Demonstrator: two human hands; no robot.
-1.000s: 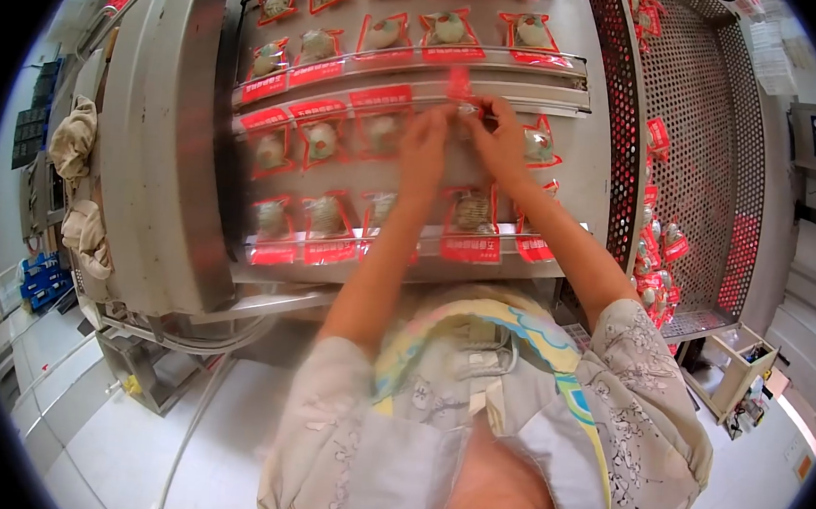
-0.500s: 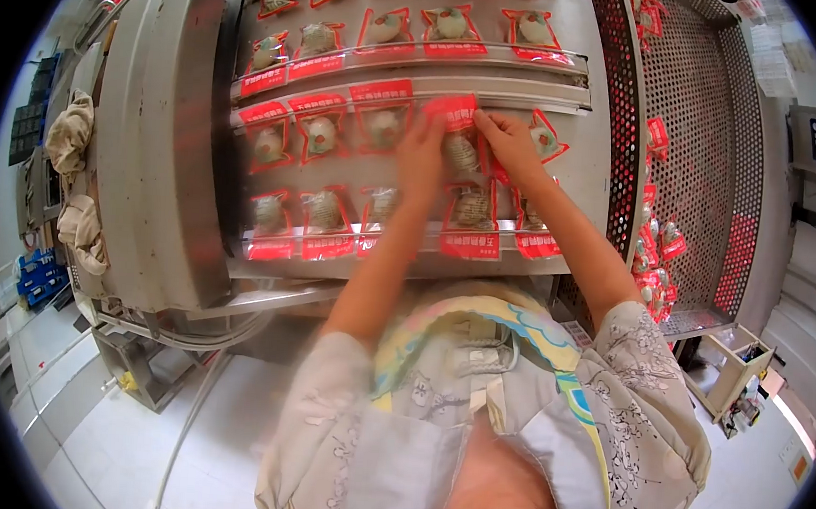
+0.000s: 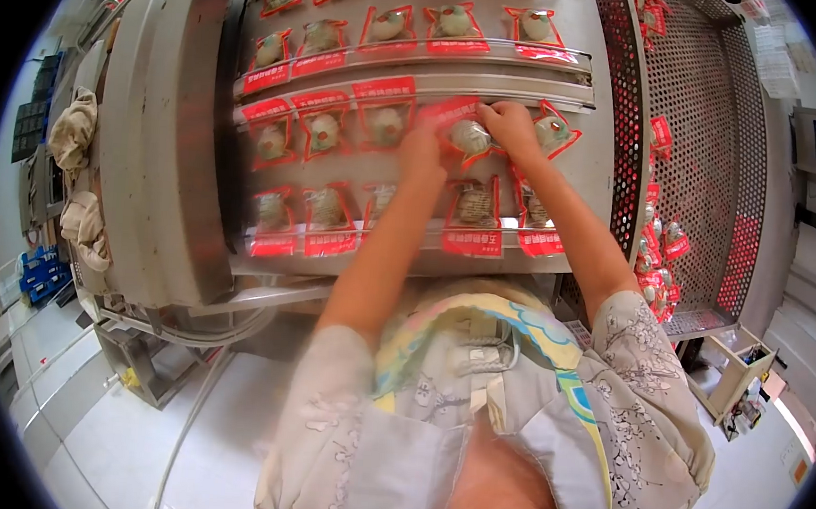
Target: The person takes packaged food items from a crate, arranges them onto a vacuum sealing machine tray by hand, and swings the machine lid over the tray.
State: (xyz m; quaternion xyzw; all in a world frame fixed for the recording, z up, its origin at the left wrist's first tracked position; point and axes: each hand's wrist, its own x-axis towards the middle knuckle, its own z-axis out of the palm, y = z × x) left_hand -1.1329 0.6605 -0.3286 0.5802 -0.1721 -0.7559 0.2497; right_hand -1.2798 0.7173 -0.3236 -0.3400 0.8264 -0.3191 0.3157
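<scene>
A red-edged clear packet (image 3: pixel 470 138) with a pale, egg-like round thing inside lies tilted between my hands, above the steel surface. My right hand (image 3: pixel 511 127) is closed, its thumb and fingers pinching the packet's upper right corner. At the other end of its red strip, my left hand (image 3: pixel 422 150) is closed on the packet's left side; motion blurs its fingers. Just right of my right hand, another such packet (image 3: pixel 553 132) lies slanted. To the left of my left hand lies a packet (image 3: pixel 384 125) in the same row, red strip upward.
Several like packets lie in rows on the steel plate (image 3: pixel 603 174), split by a metal bar (image 3: pixel 410 84). A perforated steel tray (image 3: pixel 690 76) at right holds more packets along its side. A steel housing (image 3: pixel 165 143) stands left, with cloths (image 3: pixel 83 227) beside it.
The held packet has tilted, its egg end swinging to the right. My left hand has moved slightly down. The slanted packet beside my right hand shows more fully.
</scene>
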